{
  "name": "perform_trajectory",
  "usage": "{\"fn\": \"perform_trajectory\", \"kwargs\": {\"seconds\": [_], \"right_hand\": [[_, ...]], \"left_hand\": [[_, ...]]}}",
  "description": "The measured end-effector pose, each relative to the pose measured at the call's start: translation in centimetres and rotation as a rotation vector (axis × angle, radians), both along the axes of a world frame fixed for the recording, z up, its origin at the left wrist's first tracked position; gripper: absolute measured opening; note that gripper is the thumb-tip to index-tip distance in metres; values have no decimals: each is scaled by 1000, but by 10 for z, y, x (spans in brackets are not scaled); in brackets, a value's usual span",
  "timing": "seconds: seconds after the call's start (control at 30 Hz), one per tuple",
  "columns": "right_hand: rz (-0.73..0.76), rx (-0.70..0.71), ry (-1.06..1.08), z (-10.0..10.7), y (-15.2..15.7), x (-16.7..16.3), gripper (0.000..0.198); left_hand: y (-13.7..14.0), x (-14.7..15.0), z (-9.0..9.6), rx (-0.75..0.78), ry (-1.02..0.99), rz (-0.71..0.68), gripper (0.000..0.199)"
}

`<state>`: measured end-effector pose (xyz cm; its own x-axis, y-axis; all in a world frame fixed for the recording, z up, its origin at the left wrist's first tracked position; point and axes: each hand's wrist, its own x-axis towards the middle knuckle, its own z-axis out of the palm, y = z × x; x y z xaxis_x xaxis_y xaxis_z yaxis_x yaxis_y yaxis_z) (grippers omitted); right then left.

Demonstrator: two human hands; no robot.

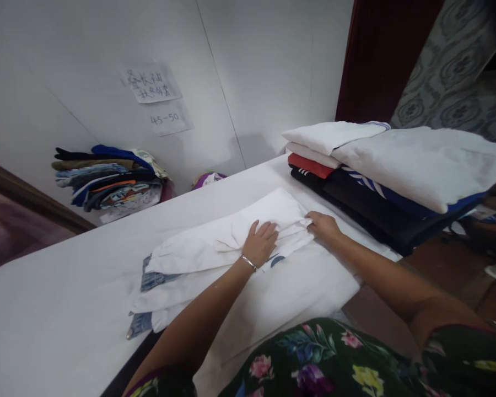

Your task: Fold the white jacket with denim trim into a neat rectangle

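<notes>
A white long-sleeved garment (215, 226), with blue denim at its cuff and lower edge, lies partly folded on the white table (58, 309). A sleeve is laid lengthwise over its body. My left hand (261, 243) rests on this sleeve with the fingers apart. At the garment's right end, my right hand (323, 226) is closed on the edge of the cloth in a pinch. The nearer part of the garment spreads toward my body, and my left forearm covers some of it.
On the right of the table stands a stack of folded clothes (380, 204) in white, red, black and blue. Beyond the far edge, at the left, is a pile of mixed clothes (107, 176). Handwritten paper notes (152, 82) hang on the white wall (273, 66).
</notes>
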<state>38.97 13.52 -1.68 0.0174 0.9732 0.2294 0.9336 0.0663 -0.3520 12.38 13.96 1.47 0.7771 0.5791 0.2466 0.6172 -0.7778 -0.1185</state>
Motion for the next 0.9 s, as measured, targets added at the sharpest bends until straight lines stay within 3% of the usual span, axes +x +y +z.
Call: {"fn": "perform_trajectory", "kwargs": {"seconds": [0.13,0.27,0.4,0.63,0.8,0.9], "right_hand": [[35,-61,132,3,-2,2,39],[186,-89,492,-7,-18,20,68],[152,-62,650,-14,-36,29,48],[11,110,145,5,-25,10,19],[-9,-97,-188,10,-8,-12,16],[47,-169,-250,10,-11,-20,14]], "left_hand": [[17,3,-6,28,-17,147,18],[23,1,1,32,-101,184,28],[23,-4,17,29,-206,255,22],[15,-7,27,88,-223,217,19],[4,-23,4,78,-80,-13,21],[0,-31,-14,33,-10,-48,20]]}}
